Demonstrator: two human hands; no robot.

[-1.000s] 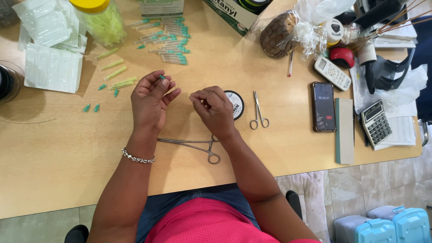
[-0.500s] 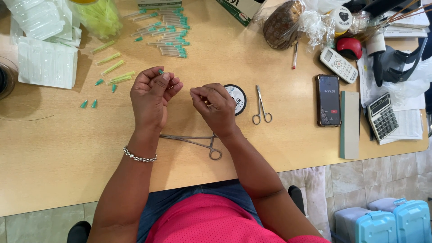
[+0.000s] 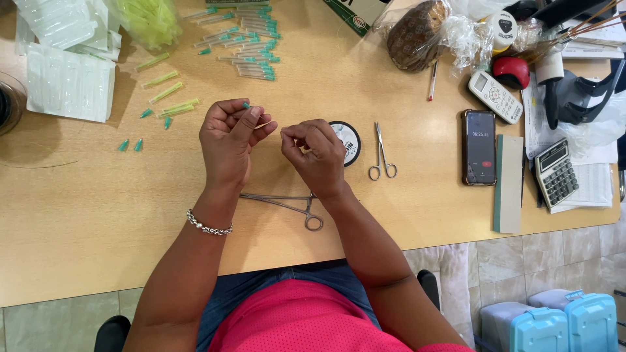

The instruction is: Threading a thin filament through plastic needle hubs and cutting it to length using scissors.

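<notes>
The small needle with a green plastic hub is pinched at the fingertips of my left hand, held above the light wooden desk. A thin pale stick pokes out of the same hand toward the right hand. The grip of the left hand is closed on the needle and the stick. The right hand has thumb and forefinger pressed together just beside the stick's tip; I cannot tell if something is between them.

Under both wrists a steel needle holder with ring handles lies flat on the desk. Right of the right hand there is a round black tin with a white label, partly hidden by the knuckles, and next to it small steel scissors. Farther right lies a black smartphone with its screen lit. At the far edge a heap of green-capped needles is spread, and loose yellow-green needle sheaths lie left of it
</notes>
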